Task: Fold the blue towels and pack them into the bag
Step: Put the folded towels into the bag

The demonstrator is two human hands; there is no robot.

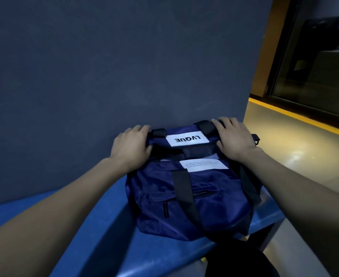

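Bench, far end by the wall | I am gripping the navy bag (192, 198) at its top, left hand (131, 148) and right hand (233, 139) curled over the rim | pale cloth is showing inside | packing is looking nearly finished; no loose towels are showing.

Light: dim overall, bluish cast.
Source: warm glow at 3 o'clock.
Glare: bright sheen on the floor (296, 154).
Edges: wide-angle bending, soft focus at 6 o'clock.

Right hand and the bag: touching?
Touching. Head view shows the right hand pressed on the bag's far top edge, fingers curled over a black strap.
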